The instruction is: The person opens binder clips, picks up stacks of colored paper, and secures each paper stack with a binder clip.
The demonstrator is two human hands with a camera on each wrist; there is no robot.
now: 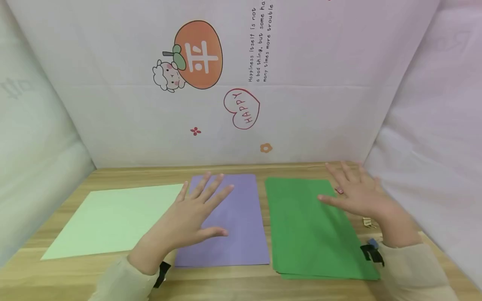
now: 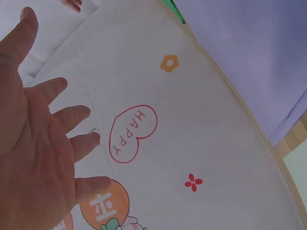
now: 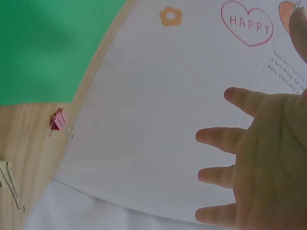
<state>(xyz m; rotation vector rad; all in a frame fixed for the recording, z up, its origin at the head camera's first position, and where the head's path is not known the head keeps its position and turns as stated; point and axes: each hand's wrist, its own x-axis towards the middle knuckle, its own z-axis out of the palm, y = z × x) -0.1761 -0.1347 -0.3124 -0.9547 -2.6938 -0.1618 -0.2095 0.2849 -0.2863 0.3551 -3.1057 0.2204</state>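
Note:
My left hand [image 1: 186, 219] hovers with fingers spread over the purple paper [image 1: 241, 225] and the edge of the light green paper [image 1: 113, 221]. Its palm and straight fingers show in the left wrist view, holding nothing. Over the right edge of the stacked green paper [image 1: 308, 230], my right hand [image 1: 357, 194] is also spread and holds nothing. A pink binder clip [image 3: 57, 120] lies on the table beside the green paper. Nearer to me along that side are a pale yellow binder clip [image 1: 367, 222] and a blue clip [image 1: 373, 243], partly hidden by the right wrist.
The sheets lie side by side on a wood-grain table [image 1: 226, 284]. A white printed cloth [image 1: 320, 104] rises behind its far edge, with further white cloth [image 1: 433, 138] along the right and left sides. Black straps show at both wrists.

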